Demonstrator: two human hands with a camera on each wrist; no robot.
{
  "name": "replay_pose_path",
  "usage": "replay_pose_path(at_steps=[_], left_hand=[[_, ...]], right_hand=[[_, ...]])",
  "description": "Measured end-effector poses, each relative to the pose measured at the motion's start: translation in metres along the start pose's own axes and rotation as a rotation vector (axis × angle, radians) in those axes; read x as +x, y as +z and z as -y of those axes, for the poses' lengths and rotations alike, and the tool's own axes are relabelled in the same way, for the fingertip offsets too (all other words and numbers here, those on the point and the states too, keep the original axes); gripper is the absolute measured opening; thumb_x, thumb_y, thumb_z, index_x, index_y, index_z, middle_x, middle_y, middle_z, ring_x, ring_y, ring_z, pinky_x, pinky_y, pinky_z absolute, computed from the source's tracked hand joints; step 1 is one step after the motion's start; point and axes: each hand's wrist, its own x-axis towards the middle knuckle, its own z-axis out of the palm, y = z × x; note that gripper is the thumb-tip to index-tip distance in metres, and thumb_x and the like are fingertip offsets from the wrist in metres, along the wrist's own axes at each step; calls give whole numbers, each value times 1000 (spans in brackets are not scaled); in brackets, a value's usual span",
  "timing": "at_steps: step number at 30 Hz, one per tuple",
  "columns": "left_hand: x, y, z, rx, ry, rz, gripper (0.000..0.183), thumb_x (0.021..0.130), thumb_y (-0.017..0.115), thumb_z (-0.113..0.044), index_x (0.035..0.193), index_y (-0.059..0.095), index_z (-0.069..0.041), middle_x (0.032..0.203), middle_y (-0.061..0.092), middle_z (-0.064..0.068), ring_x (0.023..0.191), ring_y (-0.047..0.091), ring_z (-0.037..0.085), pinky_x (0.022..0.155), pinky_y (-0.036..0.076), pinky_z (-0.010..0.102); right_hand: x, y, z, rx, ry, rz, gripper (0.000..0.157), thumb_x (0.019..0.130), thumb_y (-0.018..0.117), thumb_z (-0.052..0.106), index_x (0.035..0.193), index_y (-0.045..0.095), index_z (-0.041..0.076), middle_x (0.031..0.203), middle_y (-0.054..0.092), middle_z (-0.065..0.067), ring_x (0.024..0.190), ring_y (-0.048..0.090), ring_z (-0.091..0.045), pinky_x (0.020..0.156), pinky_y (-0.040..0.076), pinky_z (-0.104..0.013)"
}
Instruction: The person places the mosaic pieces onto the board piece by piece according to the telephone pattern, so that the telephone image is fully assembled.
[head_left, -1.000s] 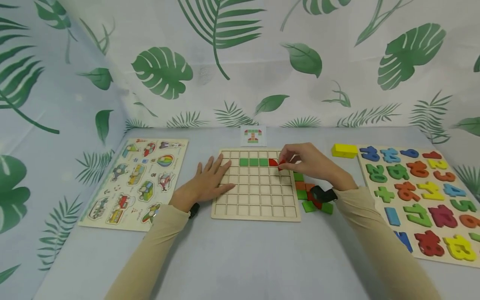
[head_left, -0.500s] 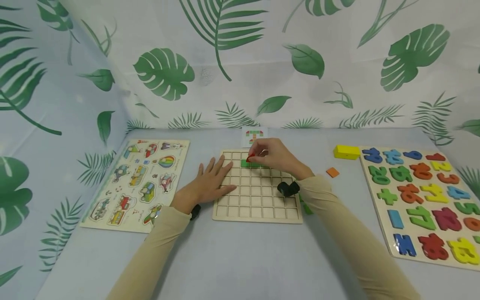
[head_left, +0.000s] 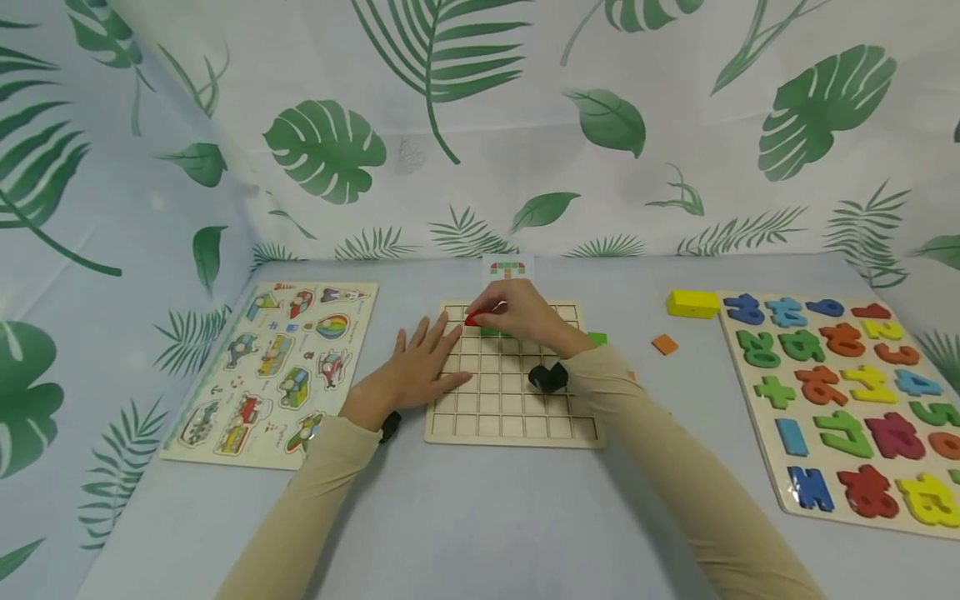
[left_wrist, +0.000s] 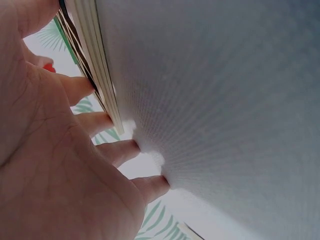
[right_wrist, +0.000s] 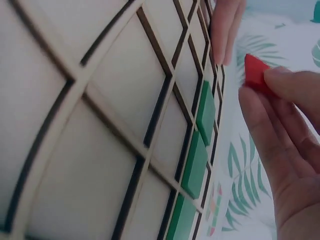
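head: even light, soft shadows | left wrist: dim, blurred | right wrist: hazy

The left hand (left_wrist: pixel 65 145) has its fingers spread: two fingertips meet the edge of the wooden board (left_wrist: pixel 97 50); two touch the grey worktop (left_wrist: pixel 210 100). A red piece (left_wrist: pixel 49 67) shows beyond.

One red piece (right_wrist: pixel 254 71), small, pinched between right hand (head_left: pixel 517 315) thumb and fingers, raised clear above the upper left of the board; full outline hard to tell behind the fingers. One pale wooden grid board (head_left: pixel 513 438), flat, left hand (head_left: pixel 407 367) spread along its left edge. Green tiles (right_wrist: pixel 193 167), square, at least three, seated in adjoining cells of one row.
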Motion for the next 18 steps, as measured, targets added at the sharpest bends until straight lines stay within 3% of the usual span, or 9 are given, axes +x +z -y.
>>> replay_pose_path(at_steps=[8, 11, 13, 18], left_hand=[[0, 1, 0, -5, -4, 12, 83, 110, 44, -54, 170, 8, -10, 174, -9, 15, 159, -9, 43, 122, -2, 70], [0, 1, 0, -4, -5, 14, 83, 110, 44, -55, 170, 8, -10, 175, -9, 15, 159, -9, 43, 122, -3, 69], [0, 1, 0, -3, -6, 17, 83, 110, 43, -55, 170, 7, -11, 174, -10, 15, 159, -10, 43, 122, -3, 69], [0, 0, 0, -6, -7, 10, 83, 110, 44, -54, 170, 7, -11, 175, -9, 15, 159, -10, 43, 122, -3, 69]], right_hand=[[4, 5, 1, -89, -30, 9, 9, 94, 74, -6, 100, 81, -5, 99, 74, -16, 93, 72, -30, 84, 61, -37], [5, 6, 0, -121, -42, 26, 9, 93, 75, -6, 99, 81, -5, 98, 75, -15, 92, 72, -30, 85, 61, -41], [6, 6, -1, -155, -64, 39, 9, 92, 75, -7, 99, 81, -4, 97, 75, -15, 90, 73, -30, 98, 55, -49], [8, 8, 0, -183, -52, 82, 11, 93, 74, -8, 100, 82, -4, 99, 75, -14, 94, 74, -31, 108, 46, -57]])
